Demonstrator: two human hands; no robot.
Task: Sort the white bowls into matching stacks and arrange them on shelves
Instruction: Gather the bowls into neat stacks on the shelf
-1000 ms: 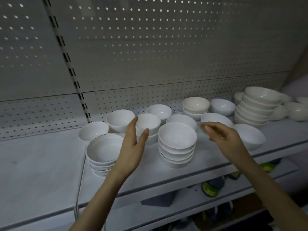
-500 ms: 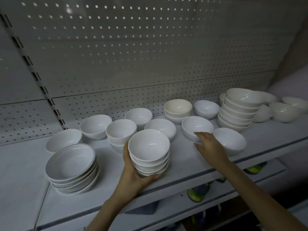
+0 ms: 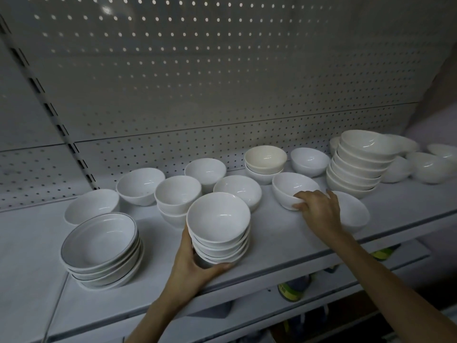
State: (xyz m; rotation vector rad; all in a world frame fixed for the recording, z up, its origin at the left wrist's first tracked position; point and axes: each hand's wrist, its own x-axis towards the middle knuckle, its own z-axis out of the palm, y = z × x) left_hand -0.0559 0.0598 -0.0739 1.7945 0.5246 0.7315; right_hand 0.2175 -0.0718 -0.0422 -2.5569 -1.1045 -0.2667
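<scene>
**A:** On the white shelf, near its front edge, where is the stack of plain white bowls?

**B:** Between a stack of shallow dark-rimmed white bowls on its left and a bare patch of shelf on its right. The left hand holds it low down. Its grip is closed on the stack, with the thumb along the front of the bottom bowl and the fingers round the far left side.

**A:** What crowds it?

**B:** Just behind it stand a pair of nested small white bowls and a single wide white bowl, both close to its rim. Farther back are more loose bowls, and a cream bowl is nested in a white one against the perforated back panel. A tall stack of wide white bowls rises at the right.

**A:** Which way does the held stack point?

**B:** Mouths up. Its long axis is vertical, leaning a touch to the right.

**A:** And the right hand?

**B:** Its grip pinches the near wall of a tilted single white bowl, whose mouth faces up and leans left. The hand partly hides another white bowl just beside it.
</scene>
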